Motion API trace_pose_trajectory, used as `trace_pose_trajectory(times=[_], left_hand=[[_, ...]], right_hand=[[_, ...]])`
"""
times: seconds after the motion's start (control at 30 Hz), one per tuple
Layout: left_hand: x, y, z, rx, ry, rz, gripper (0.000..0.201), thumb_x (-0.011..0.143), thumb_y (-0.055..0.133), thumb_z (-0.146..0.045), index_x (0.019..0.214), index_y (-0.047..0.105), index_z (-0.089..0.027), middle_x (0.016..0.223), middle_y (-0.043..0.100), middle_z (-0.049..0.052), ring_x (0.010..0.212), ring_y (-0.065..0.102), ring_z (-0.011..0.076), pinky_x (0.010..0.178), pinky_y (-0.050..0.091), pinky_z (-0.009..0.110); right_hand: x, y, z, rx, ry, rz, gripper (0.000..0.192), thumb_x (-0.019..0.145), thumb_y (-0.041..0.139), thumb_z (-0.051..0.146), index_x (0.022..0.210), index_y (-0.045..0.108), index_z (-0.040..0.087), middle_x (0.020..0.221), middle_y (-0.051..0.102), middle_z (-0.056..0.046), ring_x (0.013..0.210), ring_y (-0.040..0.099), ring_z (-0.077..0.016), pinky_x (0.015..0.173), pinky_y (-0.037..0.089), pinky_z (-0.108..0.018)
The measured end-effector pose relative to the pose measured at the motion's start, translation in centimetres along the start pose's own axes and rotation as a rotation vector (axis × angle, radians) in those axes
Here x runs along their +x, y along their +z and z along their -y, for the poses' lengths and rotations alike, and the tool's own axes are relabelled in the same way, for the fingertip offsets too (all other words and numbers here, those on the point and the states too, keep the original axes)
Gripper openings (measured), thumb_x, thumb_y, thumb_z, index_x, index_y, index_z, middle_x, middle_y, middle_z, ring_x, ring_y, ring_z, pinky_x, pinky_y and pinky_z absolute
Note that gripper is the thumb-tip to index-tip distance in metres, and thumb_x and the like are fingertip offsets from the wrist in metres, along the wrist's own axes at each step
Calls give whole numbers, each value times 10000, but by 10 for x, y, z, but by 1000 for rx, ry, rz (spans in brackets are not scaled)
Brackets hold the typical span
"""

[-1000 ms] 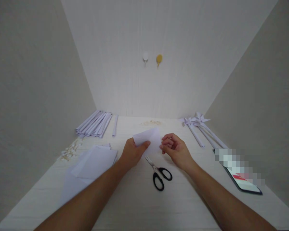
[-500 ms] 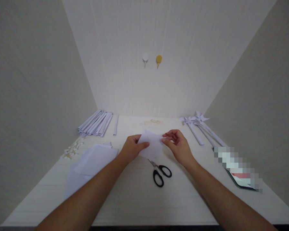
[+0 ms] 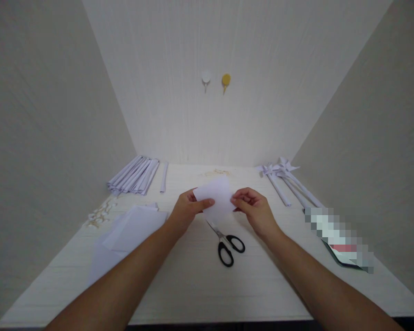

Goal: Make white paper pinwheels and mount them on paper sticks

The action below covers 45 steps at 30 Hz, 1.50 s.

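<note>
A small square of white paper (image 3: 221, 195) is held up above the table between both hands. My left hand (image 3: 189, 209) pinches its left side, thumb lying across the front and fingers behind. At the right edge, my right hand (image 3: 253, 207) grips the paper between thumb and fingertips, the other fingers curled. Just below the paper lie scissors (image 3: 226, 243) with black handles, blades slightly apart and pointing up and left. Beyond my left forearm are loose white paper sheets (image 3: 131, 227), partly covered by that arm.
Rolled paper tubes (image 3: 134, 174) are piled at the back left, with a single tube (image 3: 164, 177) beside them. Paper pinwheels on sticks (image 3: 278, 184) lie at the back right. A pixelated phone-like object (image 3: 341, 243) rests at right. Small whitish scraps (image 3: 101, 214) lie far left. Walls enclose the table.
The paper has been turned and raised slightly, so it now stands flatter toward me. More of the scissor blades shows. Both hands keep hold of the paper; the view has shifted a little.
</note>
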<state>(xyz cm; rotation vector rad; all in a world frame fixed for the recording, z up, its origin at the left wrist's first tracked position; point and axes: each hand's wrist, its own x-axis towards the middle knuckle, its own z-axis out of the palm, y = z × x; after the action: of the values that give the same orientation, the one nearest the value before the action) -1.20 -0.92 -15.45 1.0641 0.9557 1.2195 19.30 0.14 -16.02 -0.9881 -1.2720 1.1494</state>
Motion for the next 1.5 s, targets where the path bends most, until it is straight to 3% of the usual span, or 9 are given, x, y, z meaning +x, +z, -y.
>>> trace_pose_trajectory(times=[0.17,0.37,0.5,0.7,0.97,1.5], left_hand=[[-4,5,1,66,-16,7,385,627,898,-394,871,800,-113,918,820,129,824,748,266,815,582,394],[0,-4,1,116,20,-113,392,661,880,-418,901,805,-117,926,818,127,835,746,275,778,571,376],[1,-7,1,102,29,-176,425,682,867,-440,951,794,-120,981,813,135,859,741,277,786,569,380],[-1,-4,1,61,-1,-145,423,655,885,-427,934,795,-122,944,813,132,827,746,281,772,574,385],[-3,-3,-1,41,-24,-129,421,664,878,-392,951,786,-97,915,809,133,790,732,263,764,566,375],[-1,-1,3,-41,-25,-92,445,643,896,-386,974,783,-112,911,812,123,799,747,273,791,576,400]], right_hand=[[-2,3,-2,14,29,-13,229,674,853,368,784,705,231,700,687,21,645,624,-141,631,552,-290],[-5,3,2,-65,19,130,130,724,753,302,809,792,212,725,756,-30,669,678,-176,676,581,-339],[-10,4,3,-149,-58,183,161,735,714,247,863,809,227,752,771,-29,716,704,-190,708,578,-343],[-16,5,8,-288,-215,213,104,779,745,235,853,811,267,907,782,-47,872,701,-229,836,564,-397],[-16,2,12,-379,-292,283,110,827,730,225,896,806,266,923,783,-43,876,703,-227,849,557,-394],[-12,1,6,-288,-148,191,155,795,795,389,812,772,236,838,811,-47,777,742,-216,753,589,-371]])
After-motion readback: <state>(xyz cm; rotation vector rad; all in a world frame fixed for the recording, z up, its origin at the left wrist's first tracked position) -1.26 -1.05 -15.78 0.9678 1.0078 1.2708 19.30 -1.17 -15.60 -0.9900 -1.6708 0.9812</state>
